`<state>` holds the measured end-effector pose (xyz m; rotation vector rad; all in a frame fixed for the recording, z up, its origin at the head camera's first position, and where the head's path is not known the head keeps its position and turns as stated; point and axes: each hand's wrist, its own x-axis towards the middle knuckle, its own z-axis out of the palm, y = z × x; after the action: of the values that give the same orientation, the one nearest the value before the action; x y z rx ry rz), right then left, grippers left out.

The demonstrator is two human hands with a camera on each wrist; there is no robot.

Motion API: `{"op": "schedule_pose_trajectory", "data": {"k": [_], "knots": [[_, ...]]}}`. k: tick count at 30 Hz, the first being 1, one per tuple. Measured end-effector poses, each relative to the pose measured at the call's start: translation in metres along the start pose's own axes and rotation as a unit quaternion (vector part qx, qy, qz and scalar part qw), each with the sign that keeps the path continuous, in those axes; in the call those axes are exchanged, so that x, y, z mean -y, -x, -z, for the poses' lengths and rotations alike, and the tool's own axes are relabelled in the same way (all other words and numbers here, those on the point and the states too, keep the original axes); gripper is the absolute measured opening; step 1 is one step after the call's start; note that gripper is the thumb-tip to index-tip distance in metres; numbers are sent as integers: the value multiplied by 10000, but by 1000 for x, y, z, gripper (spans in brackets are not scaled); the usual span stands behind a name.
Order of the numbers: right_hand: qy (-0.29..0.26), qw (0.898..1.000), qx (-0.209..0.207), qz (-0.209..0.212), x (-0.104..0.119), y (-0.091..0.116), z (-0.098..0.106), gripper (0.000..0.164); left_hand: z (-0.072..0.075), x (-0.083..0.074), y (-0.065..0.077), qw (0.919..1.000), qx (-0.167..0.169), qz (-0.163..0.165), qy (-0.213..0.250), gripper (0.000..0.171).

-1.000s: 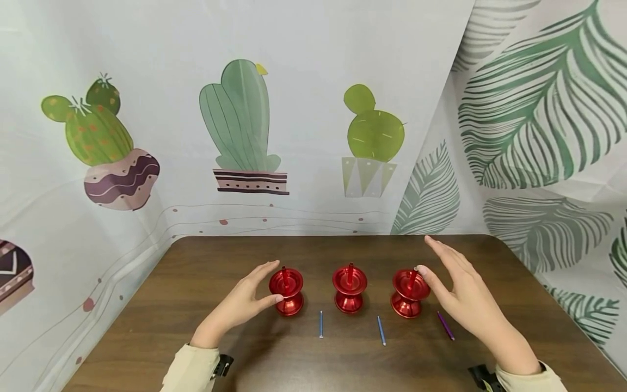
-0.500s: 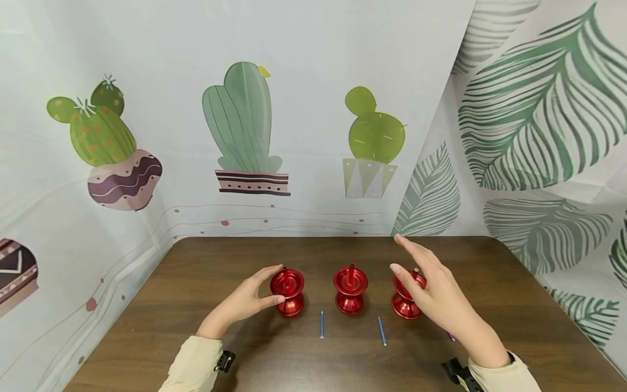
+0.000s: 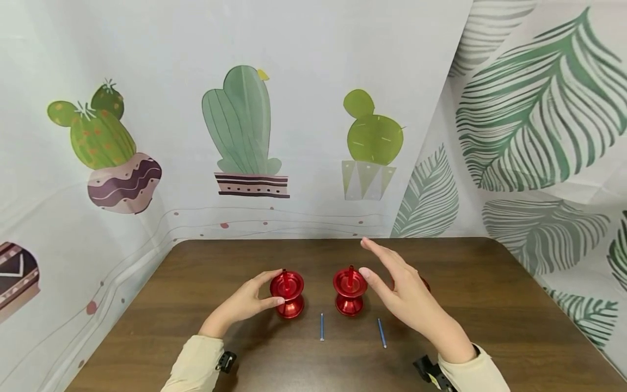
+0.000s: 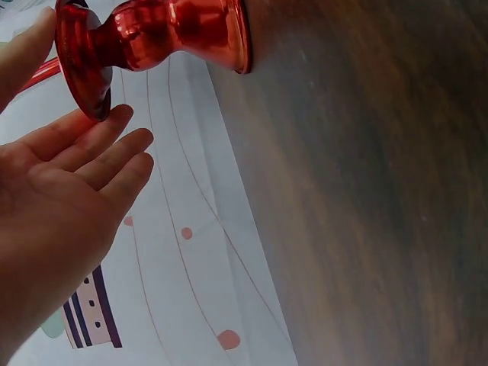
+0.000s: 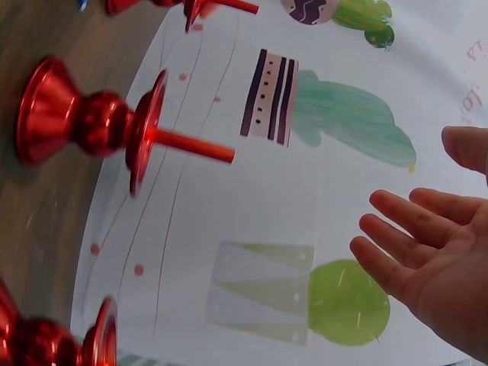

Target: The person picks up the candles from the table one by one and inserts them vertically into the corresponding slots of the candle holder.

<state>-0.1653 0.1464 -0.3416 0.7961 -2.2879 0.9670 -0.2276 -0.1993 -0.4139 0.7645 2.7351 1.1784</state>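
Left hand (image 3: 245,301) outstretched, right hand (image 3: 404,294) raised, fingers (image 5: 408,215) extended

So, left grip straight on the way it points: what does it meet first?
The leftmost red candle holder, just ahead of the left grip. Depth is unclear, so they may be touching.

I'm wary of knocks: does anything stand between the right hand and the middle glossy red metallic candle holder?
Nothing visible does: the right wrist view shows open space between the right hand and the middle red candle holder.

passable gap between left holder (image 3: 290,308) and middle holder (image 3: 349,304), blue stick (image 3: 321,328) in front
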Motion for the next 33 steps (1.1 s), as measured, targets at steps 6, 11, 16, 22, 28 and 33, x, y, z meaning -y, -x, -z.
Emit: {"op": "schedule_pose_trajectory", "data": {"k": [6, 11, 16, 22, 28, 33], "knots": [[-344, 9993, 111, 69, 8, -6, -13, 61, -1, 3, 1, 9999, 30, -1, 146, 68], [-704, 9967, 387, -74, 15, -8, -25, 58, -1, 2, 0, 9998, -33, 70, 173, 68], [-898, 9929, 721, -297, 21, -7, -40, 56, -1, 1, -1, 9997, -77, 155, 160, 67], [-903, 9893, 1037, -497, 27, -4, -57, 56, -2, 0, -2, 9998, -107, 143, 58, 67], [-775, 9852, 1361, -702, 26, 2, -73, 57, -2, 0, -3, 9998, -168, 123, -13, 67], [-749, 9793, 1710, -778, 21, 7, -84, 56, -2, -1, -2, 9997, -153, 185, -1, 67]]}}
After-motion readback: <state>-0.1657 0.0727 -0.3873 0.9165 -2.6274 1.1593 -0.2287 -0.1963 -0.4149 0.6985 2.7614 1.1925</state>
